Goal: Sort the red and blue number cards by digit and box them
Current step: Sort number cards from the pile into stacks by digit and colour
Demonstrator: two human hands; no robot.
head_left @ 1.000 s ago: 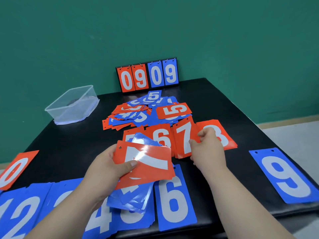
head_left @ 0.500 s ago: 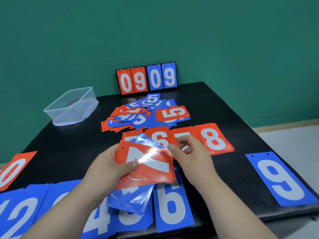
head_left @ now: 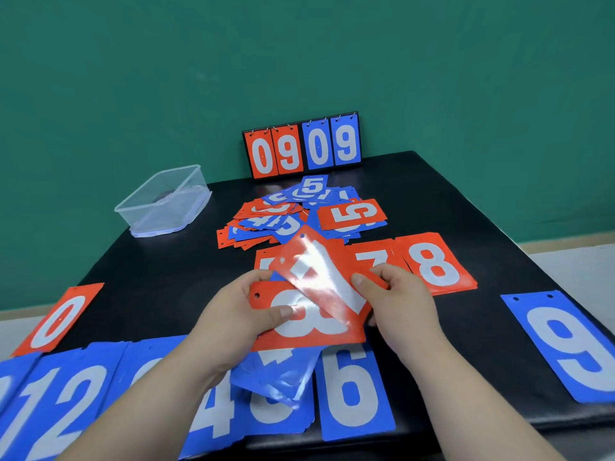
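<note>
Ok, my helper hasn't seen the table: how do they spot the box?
Start at the black table, then its far left corner by the green wall. The box stands there, left of the card pile: the only clear plastic thing.

Background stuff: a black table (head_left: 149, 277) with a dull matte top sits in front of a plain green wall (head_left: 299, 61). At the table's far edge, by the wall, a small flip scoreboard (head_left: 301, 146) stands upright. It reads 09 in red and 09 in blue, with its panels hung on little metal rings. Off to the right there's pale floor (head_left: 572, 264), with a beige skirting strip (head_left: 565, 239) along the bottom of the wall.
</note>
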